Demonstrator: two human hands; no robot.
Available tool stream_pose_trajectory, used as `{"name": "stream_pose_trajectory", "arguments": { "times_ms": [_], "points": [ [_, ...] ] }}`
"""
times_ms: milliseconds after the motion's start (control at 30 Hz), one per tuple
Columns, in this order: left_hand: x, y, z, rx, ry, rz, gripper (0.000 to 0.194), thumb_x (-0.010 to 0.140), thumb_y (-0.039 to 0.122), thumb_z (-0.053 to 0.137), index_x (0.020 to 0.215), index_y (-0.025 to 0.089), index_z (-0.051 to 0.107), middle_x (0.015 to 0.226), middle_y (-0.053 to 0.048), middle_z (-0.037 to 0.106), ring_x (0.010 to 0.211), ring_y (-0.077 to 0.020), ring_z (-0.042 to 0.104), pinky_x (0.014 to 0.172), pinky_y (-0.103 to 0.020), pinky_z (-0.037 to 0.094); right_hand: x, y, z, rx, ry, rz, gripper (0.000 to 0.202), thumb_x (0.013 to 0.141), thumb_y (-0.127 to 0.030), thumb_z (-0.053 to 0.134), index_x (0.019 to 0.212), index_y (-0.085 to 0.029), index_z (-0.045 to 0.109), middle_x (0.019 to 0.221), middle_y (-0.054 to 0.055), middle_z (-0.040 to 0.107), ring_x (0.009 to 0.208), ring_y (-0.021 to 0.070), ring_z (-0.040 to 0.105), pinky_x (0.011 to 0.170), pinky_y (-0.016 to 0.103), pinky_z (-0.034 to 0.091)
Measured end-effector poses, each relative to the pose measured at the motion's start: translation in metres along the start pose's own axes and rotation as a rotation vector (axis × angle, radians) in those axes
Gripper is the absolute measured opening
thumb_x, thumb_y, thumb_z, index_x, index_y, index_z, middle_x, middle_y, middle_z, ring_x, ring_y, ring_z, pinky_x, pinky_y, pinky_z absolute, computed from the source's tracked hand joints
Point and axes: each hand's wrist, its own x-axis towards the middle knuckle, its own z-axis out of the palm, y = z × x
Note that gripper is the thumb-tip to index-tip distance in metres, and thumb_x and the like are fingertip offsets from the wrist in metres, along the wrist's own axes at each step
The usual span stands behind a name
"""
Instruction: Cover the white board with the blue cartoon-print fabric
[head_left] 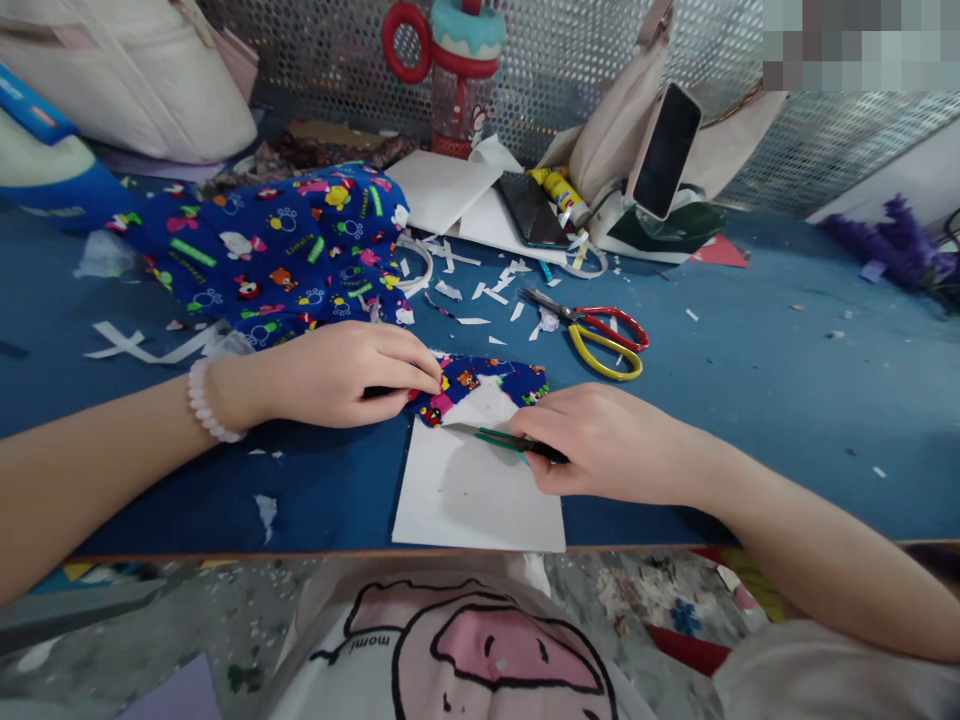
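Observation:
My left hand [352, 375], with a pink bead bracelet at the wrist, pinches the left end of a small blue patterned fabric piece [469, 377]. That piece lies over the far part of a white card [480, 490] at the table's front edge. My right hand [600, 445] is closed on a small tool with green and black parts [517, 443], which looks like tweezers. Its thin tip points left, above the card and just below the fabric. The right hand's fingers are beside the fabric's right end.
Red and yellow scissors [607, 340] lie beyond my right hand, near white paper scraps [495, 295]. A large blue patterned cloth [277, 255] is at the left. Behind stand a red-handled cup [465, 80], a phone [666, 150] and bags [135, 80].

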Motion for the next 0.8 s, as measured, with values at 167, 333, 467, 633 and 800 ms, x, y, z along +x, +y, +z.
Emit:
{"name": "stream_pose_trajectory", "arguments": {
  "times_ms": [167,333,467,633,800],
  "points": [
    [-0.001,-0.001,0.001,-0.023,0.008,-0.017,0.031,0.092,0.019,0.047,0.104,0.02,0.075,0.109,-0.009,0.074,0.098,-0.0196,0.07,0.091,-0.03,0.057,0.002,-0.005,0.0,0.005,-0.017,0.039,0.017,0.078,-0.014,0.046,0.084,-0.015,0.062,0.062,0.002,0.055,0.055,0.0136,0.041,0.055,0.028,0.024],
    [0.0,0.0,0.0,-0.055,0.007,-0.032,0.03,0.091,0.018,0.048,0.104,0.02,0.076,0.11,-0.009,0.074,0.099,-0.0203,0.07,0.093,-0.031,0.056,0.006,-0.011,0.003,0.035,-0.031,0.078,0.016,0.078,-0.014,0.048,0.085,-0.015,0.062,0.063,0.002,0.058,0.055,0.0131,0.042,0.055,0.027,0.023],
    [0.0,0.0,-0.001,-0.06,-0.005,-0.042,0.031,0.092,0.018,0.047,0.105,0.02,0.075,0.11,-0.009,0.074,0.1,-0.02,0.069,0.093,-0.03,0.056,0.01,-0.011,0.006,0.066,-0.01,0.101,0.015,0.077,-0.014,0.048,0.084,-0.015,0.062,0.064,0.003,0.059,0.056,0.013,0.044,0.055,0.027,0.025],
    [0.0,0.0,0.0,-0.049,-0.013,-0.032,0.031,0.092,0.018,0.046,0.105,0.019,0.075,0.111,-0.01,0.074,0.099,-0.0203,0.069,0.092,-0.031,0.056,0.006,-0.008,0.003,0.066,0.011,0.099,0.015,0.076,-0.014,0.048,0.082,-0.016,0.061,0.063,0.002,0.058,0.056,0.0135,0.045,0.055,0.027,0.025],
    [-0.001,0.0,0.0,-0.042,-0.025,-0.042,0.031,0.092,0.018,0.047,0.105,0.019,0.075,0.114,-0.009,0.073,0.1,-0.0198,0.069,0.093,-0.031,0.056,0.001,-0.007,-0.002,0.045,-0.025,0.059,0.019,0.078,-0.014,0.046,0.086,-0.016,0.063,0.064,0.003,0.059,0.056,0.0143,0.046,0.056,0.027,0.026]
  ]
}}
